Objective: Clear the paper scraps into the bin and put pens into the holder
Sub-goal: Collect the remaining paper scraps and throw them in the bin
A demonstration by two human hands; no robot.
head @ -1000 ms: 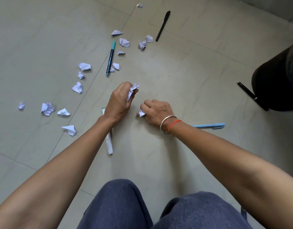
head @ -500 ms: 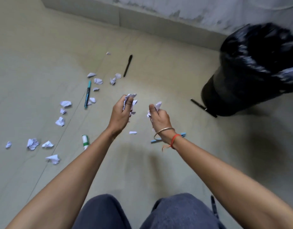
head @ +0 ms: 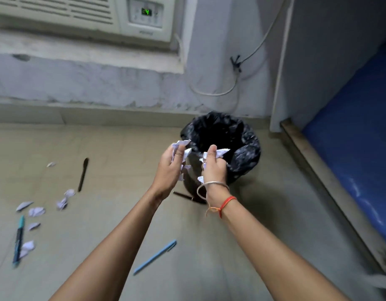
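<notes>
My left hand [head: 170,170] grips a bunch of white paper scraps [head: 180,144] just left of the bin's rim. My right hand [head: 213,168] holds more crumpled scraps [head: 222,152] over the near edge of the bin [head: 246,148], which is lined with a black bag. Several loose scraps [head: 36,211] lie on the floor at the left. A light blue pen [head: 155,257] lies below my hands, a teal marker [head: 18,241] at the far left, a black pen [head: 83,173] further back, and another black pen [head: 183,195] by the bin's base. No pen holder is in view.
A wall with a window air conditioner [head: 83,16] and a hanging cable [head: 237,68] stands behind the bin. A blue mattress [head: 357,135] on a low frame runs along the right side.
Both hands have lifted from the floor with scraps and moved forward and right to the bin. My view has swung up towards the wall.
</notes>
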